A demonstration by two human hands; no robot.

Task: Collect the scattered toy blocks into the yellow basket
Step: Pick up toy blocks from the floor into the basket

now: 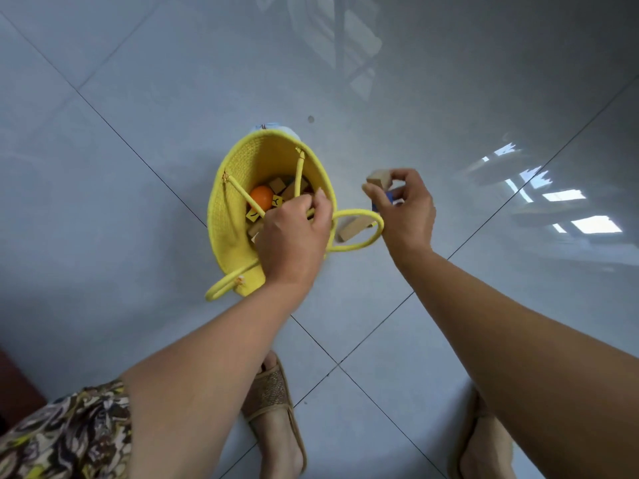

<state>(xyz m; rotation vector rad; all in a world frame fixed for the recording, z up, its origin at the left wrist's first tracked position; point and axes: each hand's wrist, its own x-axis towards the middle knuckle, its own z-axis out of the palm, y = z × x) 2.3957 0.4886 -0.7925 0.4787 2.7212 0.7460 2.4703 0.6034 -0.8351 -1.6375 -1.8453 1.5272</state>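
The yellow basket (235,216) hangs above the tiled floor. My left hand (294,233) grips its handle at the rim. Inside lie an orange ball (261,197), yellow lettered blocks (254,215) and several plain wooden blocks (277,185). My right hand (406,210) is just right of the basket and pinches a plain wooden block (378,178) together with a blue block (387,198). A longer wooden block (354,228) shows below that hand, framed by the loose handle loop (377,233); whether it lies on the floor I cannot tell.
Glossy grey floor tiles (138,81) with dark grout lines spread all around. My two sandalled feet (273,409) stand at the bottom of the view. A pale blue object (273,126) peeks out behind the basket's far rim. A dark red edge (14,385) shows at far left.
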